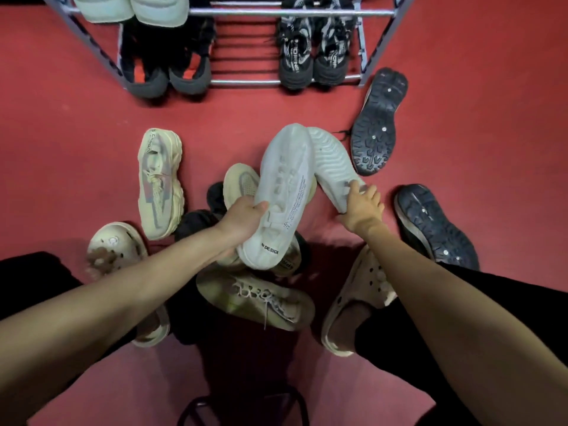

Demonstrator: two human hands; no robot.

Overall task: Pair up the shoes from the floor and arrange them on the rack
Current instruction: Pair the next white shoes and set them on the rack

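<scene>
Three pairs sit on the rack (276, 82). In front of it, left hand (242, 215) grips one white sneaker (282, 192); right hand (362, 207) clasps its mate (330, 161). About seven loose shoes remain on the floor.

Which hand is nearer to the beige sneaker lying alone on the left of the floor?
Left. The left hand grips a white sneaker just right of the beige sneaker; the right hand is farther right.

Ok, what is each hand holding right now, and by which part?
The left hand grips a white sneaker at its side, near the heel. The right hand grips the second white sneaker, sole up, at its heel end.
</scene>
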